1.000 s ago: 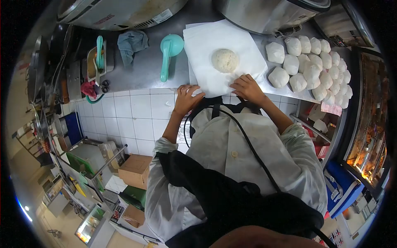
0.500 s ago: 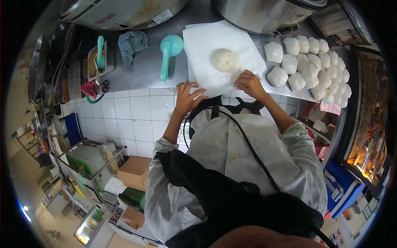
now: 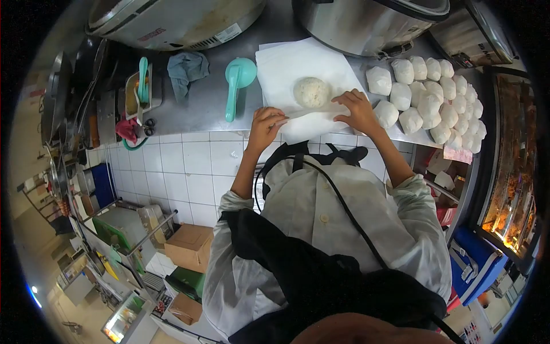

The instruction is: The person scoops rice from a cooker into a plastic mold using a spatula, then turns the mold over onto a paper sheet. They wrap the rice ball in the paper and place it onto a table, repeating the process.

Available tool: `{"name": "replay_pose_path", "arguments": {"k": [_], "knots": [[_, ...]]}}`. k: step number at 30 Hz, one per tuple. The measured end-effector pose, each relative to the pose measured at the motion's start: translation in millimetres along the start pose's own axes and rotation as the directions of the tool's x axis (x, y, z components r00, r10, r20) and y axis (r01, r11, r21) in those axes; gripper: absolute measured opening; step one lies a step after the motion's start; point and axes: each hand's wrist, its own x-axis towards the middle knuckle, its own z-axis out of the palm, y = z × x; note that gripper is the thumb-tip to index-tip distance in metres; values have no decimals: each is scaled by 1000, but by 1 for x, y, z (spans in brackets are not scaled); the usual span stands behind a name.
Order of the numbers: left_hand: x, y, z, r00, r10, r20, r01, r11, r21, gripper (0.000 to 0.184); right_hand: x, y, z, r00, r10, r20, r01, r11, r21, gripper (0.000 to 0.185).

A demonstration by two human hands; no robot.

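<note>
A rounded mound of white rice (image 3: pixel 312 92) sits on a stack of white wrapping paper (image 3: pixel 281 66) at the counter's front edge. My left hand (image 3: pixel 266 127) pinches the near left edge of the top sheet, fingers closed. On the other side my right hand (image 3: pixel 356 110) grips the sheet's near right edge between thumb and fingers, close beside the rice. Between my hands the near edge of the sheet is lifted and folded toward the mound, with more paper lying below it. A turquoise scoop (image 3: pixel 240 74) lies left of the paper, its handle toward me.
Many white paper-wrapped bundles (image 3: pixel 410 120) crowd the counter on the right. Two large cookers (image 3: pixel 361 26) stand along the back. On the left are a blue-grey cloth (image 3: pixel 187 71), a metal container (image 3: pixel 152 92) with utensils, a red cloth (image 3: pixel 126 127) and scissors (image 3: pixel 149 124).
Both hands have taken hold of the near edge of the top sheet and raised it toward the rice. The view has shifted slightly, so the counter appears lower.
</note>
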Motion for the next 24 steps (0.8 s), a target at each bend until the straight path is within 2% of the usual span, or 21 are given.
{"name": "replay_pose_path", "arguments": {"k": [1, 3, 5, 6, 7, 9, 10, 11, 12, 13, 15, 16, 17, 18, 19, 20, 21, 22, 23, 24], "knots": [[-1, -1, -1, 1000, -12, -26, 10, 999, -43, 13, -3, 6, -6, 985, -149, -81, 128, 967, -219, 16], [-8, 0, -8, 1000, -25, 9, 26, 998, -57, 13, -20, 27, -4, 989, -146, -22, 138, 969, -205, 17], [-17, 4, -15, 997, -75, 0, 75, 996, -44, 13, -34, 30, -2, 976, -216, -5, 216, 976, -14, 14], [-22, 7, -18, 991, -132, 2, 131, 989, -73, 12, -39, 18, -4, 986, -150, 72, 149, 989, 17, 12], [-25, 5, -18, 991, -131, 2, 130, 989, -74, 12, -40, 13, 3, 987, -163, 2, 161, 975, 153, 15], [-26, 1, -16, 982, -108, -153, 96, 992, -84, 11, -39, 1, 9, 985, -127, -115, 155, 946, 283, 16], [-24, 0, -13, 982, -106, -154, 94, 992, -85, 11, -37, 2, 12, 985, -127, -115, 155, 947, 281, 16], [-21, -1, -9, 928, -336, -158, 293, 924, -244, 13, -37, 6, 21, 990, 125, -62, -78, 867, 493, 16], [-17, -1, -6, 828, -548, -123, 465, 792, -395, 17, -37, 11, 29, 935, 352, 45, -292, 689, 663, 18], [-12, -9, 0, 829, -546, -122, 465, 793, -395, 17, -33, 17, 34, 934, 353, 44, -292, 690, 663, 18], [4, -22, 12, 830, -512, -221, 476, 857, -197, 27, -23, 31, 43, 840, 542, 41, -449, 650, 613, 24], [10, -18, 15, 813, -538, -222, 530, 842, -101, 25, -20, 36, 47, 830, 555, 42, -466, 652, 598, 26], [13, -18, 20, 814, -536, -225, 527, 844, -104, 25, -20, 41, 48, 832, 553, 39, -464, 656, 595, 26], [13, -19, 26, 822, -432, -371, 482, 875, 51, 19, -20, 44, 48, 818, 570, 72, -509, 660, 552, 28], [19, -7, 27, 816, -302, -492, 448, 869, 210, 15, -21, 48, 50, 802, 588, 106, -553, 663, 505, 29], [18, 10, 30, 774, -287, -564, 547, 751, 369, 13, -23, 51, 53, 804, 584, 109, -552, 666, 502, 29], [10, 16, 37, 770, -286, -570, 550, 750, 368, 13, -26, 57, 58, 788, 610, 82, -570, 672, 473, 28], [-1, 18, 43, 896, -101, -432, 299, 857, 419, 17, -24, 56, 59, 770, 636, 54, -588, 675, 446, 27], [-8, 16, 49, 954, 106, -280, 25, 904, 427, 23, -22, 57, 58, 771, 634, 56, -587, 675, 447, 27], [-5, 22, 48, 987, 159, -39, -138, 935, 327, 30, -14, 48, 47, 768, 636, 77, -618, 705, 349, 24]]}}
